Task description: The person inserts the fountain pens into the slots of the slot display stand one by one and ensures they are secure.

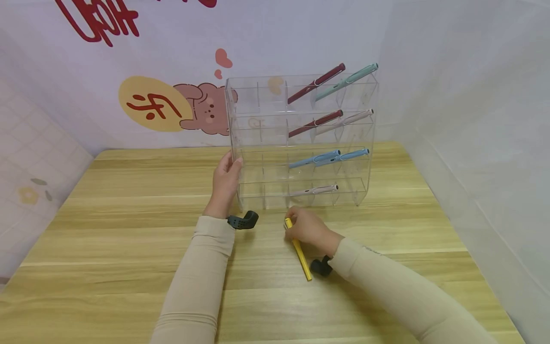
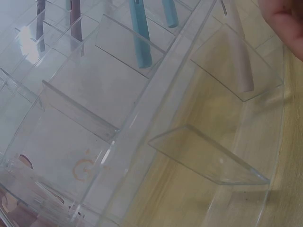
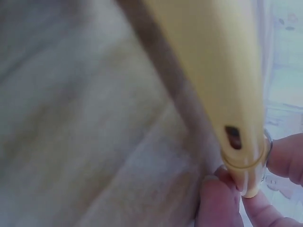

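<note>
A clear acrylic pen rack (image 1: 263, 196) with divided tiers stands upright on the table. My left hand (image 1: 224, 184) holds its left side panel low down, thumb toward the front. In front of the rack, my right hand (image 1: 308, 229) pinches a yellow pen (image 1: 302, 258) by its clip end. The pen's other end slants toward me, close over the tabletop; whether it touches is unclear. Seen from the right wrist, the yellow barrel (image 3: 213, 71) looms large, with fingertips (image 3: 220, 201) around its far end. The left wrist view looks across the rack's slanted dividers (image 2: 208, 156).
Several pens lean in the rack's right-hand columns: dark red (image 1: 315, 84) and mint (image 1: 349, 80) on top, dark red (image 1: 315, 123) and pale pink (image 1: 358, 117) below, then two blue pens (image 1: 313, 159), and a pale pink one (image 1: 315, 190) lowest. A printed white cloth (image 1: 172, 28) hangs behind.
</note>
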A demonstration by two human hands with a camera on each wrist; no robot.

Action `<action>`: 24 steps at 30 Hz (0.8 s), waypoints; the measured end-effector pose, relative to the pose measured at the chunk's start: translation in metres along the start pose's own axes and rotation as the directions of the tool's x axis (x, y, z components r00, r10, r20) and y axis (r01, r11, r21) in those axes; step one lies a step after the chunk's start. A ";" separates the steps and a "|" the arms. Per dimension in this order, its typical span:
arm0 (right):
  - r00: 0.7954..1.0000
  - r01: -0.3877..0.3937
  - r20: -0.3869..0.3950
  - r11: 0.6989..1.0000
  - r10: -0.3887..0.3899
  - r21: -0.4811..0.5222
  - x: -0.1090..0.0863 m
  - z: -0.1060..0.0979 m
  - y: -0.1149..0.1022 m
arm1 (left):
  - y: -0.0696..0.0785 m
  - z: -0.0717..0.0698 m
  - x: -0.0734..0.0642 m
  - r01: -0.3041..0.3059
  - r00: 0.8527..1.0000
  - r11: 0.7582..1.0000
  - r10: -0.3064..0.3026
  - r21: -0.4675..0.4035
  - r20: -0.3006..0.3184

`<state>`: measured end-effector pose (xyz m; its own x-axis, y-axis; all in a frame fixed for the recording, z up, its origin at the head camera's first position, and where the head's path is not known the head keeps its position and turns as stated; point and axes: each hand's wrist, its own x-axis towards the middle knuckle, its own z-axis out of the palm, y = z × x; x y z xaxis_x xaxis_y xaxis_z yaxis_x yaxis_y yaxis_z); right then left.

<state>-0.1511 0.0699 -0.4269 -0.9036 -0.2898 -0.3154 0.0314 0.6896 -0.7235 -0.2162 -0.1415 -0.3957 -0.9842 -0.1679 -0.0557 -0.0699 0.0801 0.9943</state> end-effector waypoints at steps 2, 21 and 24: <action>1.000 -0.008 -0.004 0.999 0.008 0.039 0.000 -0.002 0.002 | 0.000 0.001 0.000 0.003 1.000 1.000 -0.003 0.006 0.001; 0.997 -0.043 -0.037 0.911 0.064 0.411 -0.023 -0.040 0.021 | 0.002 0.001 -0.003 0.013 1.000 1.000 -0.013 -0.009 0.004; 0.995 -0.048 -0.056 0.891 0.082 0.452 -0.026 -0.048 0.025 | 0.003 0.001 -0.003 0.018 1.000 1.000 -0.018 -0.004 -0.001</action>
<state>-0.1479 0.1268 -0.4075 -0.9203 -0.1948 -0.3392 0.2646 0.3286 -0.9066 -0.2132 -0.1398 -0.3927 -0.9827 -0.1699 -0.0734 -0.0869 0.0733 0.9935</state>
